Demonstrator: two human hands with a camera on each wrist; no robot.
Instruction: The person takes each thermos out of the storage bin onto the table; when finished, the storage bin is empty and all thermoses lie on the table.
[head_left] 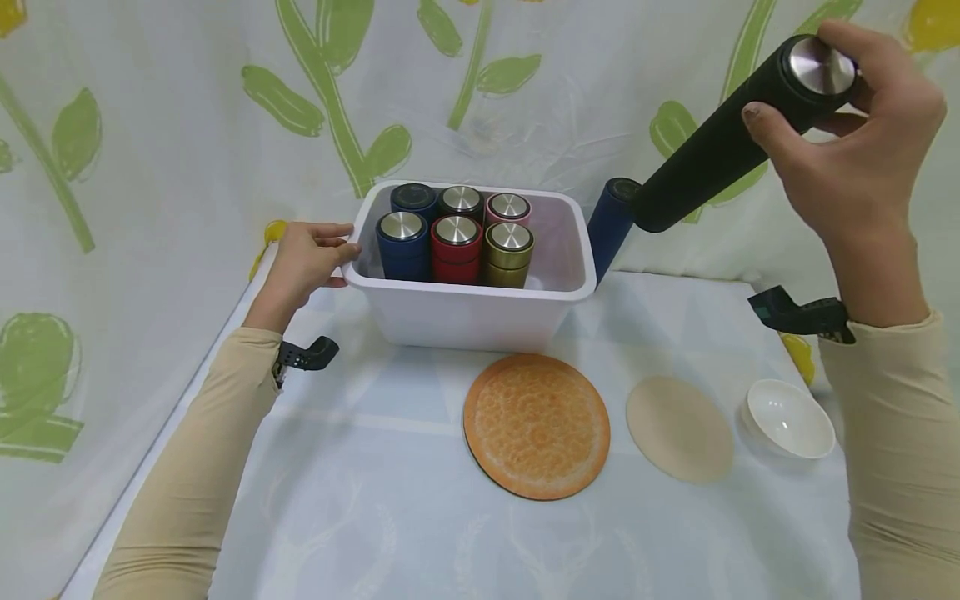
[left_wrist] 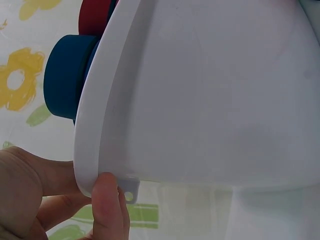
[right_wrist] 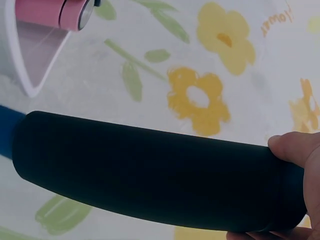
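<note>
My left hand [head_left: 311,258] pinches the left end of a white plastic bin [head_left: 468,317] at its rim, thumb and fingers on either side in the left wrist view. Several thermos flasks stand upright inside, among them a red flask [head_left: 456,250], a gold flask [head_left: 509,254] and a pink flask [head_left: 508,207]. Up at the right, my right hand [head_left: 877,158] grips a black thermos flask [head_left: 712,137] round its steel-capped end. That flask is tilted, its far end down to the left, overlapping a dark blue flask [head_left: 613,229] beside the bin's right end.
In front of the bin lies a round, bread-patterned mat [head_left: 537,427]. To its right are a flat beige disc [head_left: 679,429] and a white bowl [head_left: 790,419] near the table's right edge. A flower-printed curtain [head_left: 555,108] hangs behind the table [head_left: 390,517].
</note>
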